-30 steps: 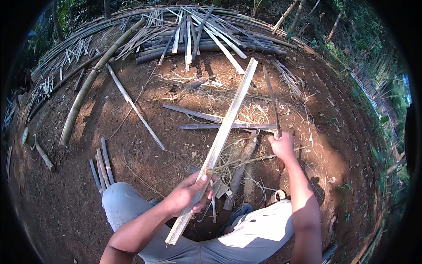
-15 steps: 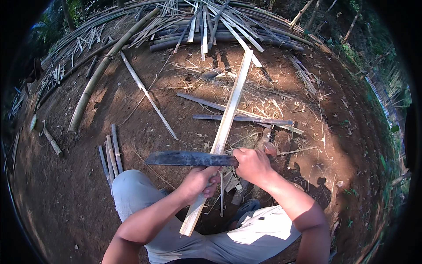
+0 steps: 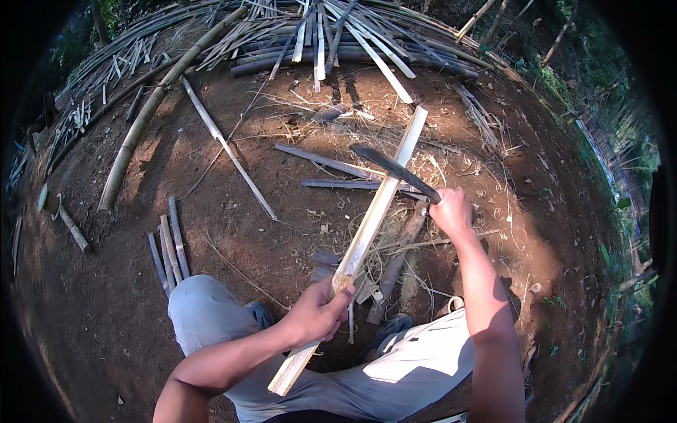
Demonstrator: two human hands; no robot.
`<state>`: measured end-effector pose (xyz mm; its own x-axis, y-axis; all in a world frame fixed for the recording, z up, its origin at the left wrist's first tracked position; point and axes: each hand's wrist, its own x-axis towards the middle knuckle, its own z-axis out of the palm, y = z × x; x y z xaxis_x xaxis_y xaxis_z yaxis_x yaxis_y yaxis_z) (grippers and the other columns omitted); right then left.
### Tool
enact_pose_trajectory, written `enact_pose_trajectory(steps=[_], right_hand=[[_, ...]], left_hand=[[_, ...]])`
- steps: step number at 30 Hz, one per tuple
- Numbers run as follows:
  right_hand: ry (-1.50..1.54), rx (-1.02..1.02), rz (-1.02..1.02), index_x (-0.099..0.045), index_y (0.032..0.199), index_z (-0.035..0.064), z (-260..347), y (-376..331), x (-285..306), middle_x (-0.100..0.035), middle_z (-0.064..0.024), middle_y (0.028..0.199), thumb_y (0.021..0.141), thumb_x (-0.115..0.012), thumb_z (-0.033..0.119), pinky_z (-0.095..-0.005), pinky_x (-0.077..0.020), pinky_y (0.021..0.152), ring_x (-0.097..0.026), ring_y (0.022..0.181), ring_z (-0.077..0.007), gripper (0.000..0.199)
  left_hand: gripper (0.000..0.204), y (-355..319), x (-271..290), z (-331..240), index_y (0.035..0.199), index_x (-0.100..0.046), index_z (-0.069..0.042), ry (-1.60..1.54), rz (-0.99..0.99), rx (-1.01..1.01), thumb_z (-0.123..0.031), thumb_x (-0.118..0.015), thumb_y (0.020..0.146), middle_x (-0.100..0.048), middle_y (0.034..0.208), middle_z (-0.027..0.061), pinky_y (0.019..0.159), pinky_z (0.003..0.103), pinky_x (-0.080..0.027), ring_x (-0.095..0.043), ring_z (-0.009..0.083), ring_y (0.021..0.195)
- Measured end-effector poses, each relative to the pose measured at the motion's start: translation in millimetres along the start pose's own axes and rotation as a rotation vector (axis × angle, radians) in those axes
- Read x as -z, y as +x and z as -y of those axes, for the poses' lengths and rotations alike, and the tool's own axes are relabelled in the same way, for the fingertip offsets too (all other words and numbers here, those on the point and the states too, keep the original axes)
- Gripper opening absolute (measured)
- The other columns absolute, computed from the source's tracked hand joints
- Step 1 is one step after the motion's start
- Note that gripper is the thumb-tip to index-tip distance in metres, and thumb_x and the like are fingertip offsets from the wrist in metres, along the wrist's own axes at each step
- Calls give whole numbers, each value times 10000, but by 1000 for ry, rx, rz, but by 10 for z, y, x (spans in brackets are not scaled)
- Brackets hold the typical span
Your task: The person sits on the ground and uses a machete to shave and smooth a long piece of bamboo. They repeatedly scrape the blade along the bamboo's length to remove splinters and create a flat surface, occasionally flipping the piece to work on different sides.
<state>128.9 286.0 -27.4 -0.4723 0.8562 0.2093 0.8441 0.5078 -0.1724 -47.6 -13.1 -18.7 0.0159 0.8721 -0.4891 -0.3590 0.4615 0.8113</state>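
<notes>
While left hand (image 3: pixel 317 314) grips the bamboo slat (image 3: pixel 367 233), right hand (image 3: pixel 451 211) raises a clenched machete (image 3: pixel 395 171).

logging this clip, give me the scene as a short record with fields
setting: bare dirt ground, outdoors
left hand: grips a pale bamboo slat near its lower end, slat angled up and away
right hand: holds a dark blade, raised over the slat
body: person seated, knees in light trousers
nearby: short sticks at left, long pole, split bamboo pile at the far side
</notes>
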Motion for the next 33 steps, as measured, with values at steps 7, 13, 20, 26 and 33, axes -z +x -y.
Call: enact_pose_trajectory(steps=[7,13,20,26,33], right_hand=[[85,400,53,-634,744,30,435,-218,-143,-666,-189,765,702,-640,39,-470,-543,684,-671,735,-387,44],[142,-106,146,-662,809,-8,-46,118,108,-669,-236,763,789,-619,91,-475,-540,677,-673,720,-399,110],[169,510,-89,-630,759,29,374,-195,-16,-659,-194,759,745,-602,41,-490,-525,689,-663,747,-396,34],[107,-341,-244,-685,786,-9,-581,286,-53,-673,-248,765,769,-608,77,-494,-527,676,-673,750,-415,117],[208,-57,-58,-630,711,-5,-371,52,34,-651,-251,745,747,-620,87,-499,-502,687,-650,758,-436,99]], left_hand=[[275,135,173,-18,1075,-465,-78,-105,4,104,-335,-540,1013,-456,684,11,368,240,-293,-380,61,434],[329,-73,117,92,1182,-491,-56,68,48,-22,-331,-543,1010,-489,677,-1,383,249,-340,-417,59,447],[252,-58,172,-8,1122,-459,-74,17,-11,11,-291,-535,1018,-450,659,-3,369,217,-280,-356,46,430],[282,-124,26,148,1119,-471,-46,202,71,-85,-303,-533,1021,-448,646,-2,364,231,-293,-364,53,426],[331,71,121,-28,1124,-480,-63,-4,37,2,-357,-569,1001,-474,675,10,371,241,-309,-388,60,432]])
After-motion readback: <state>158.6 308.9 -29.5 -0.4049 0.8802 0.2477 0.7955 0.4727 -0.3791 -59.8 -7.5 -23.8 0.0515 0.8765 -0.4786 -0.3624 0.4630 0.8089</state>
